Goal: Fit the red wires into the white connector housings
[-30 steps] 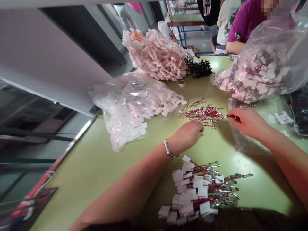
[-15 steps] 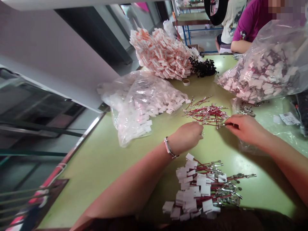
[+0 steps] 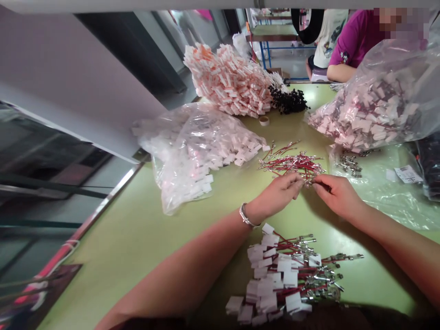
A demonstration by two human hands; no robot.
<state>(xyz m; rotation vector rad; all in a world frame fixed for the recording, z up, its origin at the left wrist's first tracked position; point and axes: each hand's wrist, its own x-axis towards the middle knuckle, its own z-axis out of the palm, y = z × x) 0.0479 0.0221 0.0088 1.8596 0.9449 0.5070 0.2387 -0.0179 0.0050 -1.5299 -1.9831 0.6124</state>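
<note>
My left hand (image 3: pixel 283 192), with a silvery bracelet on the wrist, is closed in a pinch at the near edge of a pile of short red wires (image 3: pixel 292 162) with metal terminals. My right hand (image 3: pixel 338 195) pinches a metal-ended wire (image 3: pixel 307 184) there, its fingertips almost meeting the left ones. What the left fingers hold is too small and covered to make out. Closer to me, below both hands, lies a heap of white plastic pieces (image 3: pixel 271 279) with red wires and metal terminals sticking out to the right.
A clear bag of white pieces (image 3: pixel 192 151) lies left on the green table (image 3: pixel 137 243). Behind are orange-white bundled parts (image 3: pixel 233 82), black-ended parts (image 3: pixel 290 101) and a tape roll (image 3: pixel 264 121). A large filled bag (image 3: pixel 378 105) stands right, before a person in purple (image 3: pixel 350 41).
My left hand has moved right and slightly forward to the wires. My right hand has shifted a little left, so the fingertips now come together. The view has tilted slightly.
</note>
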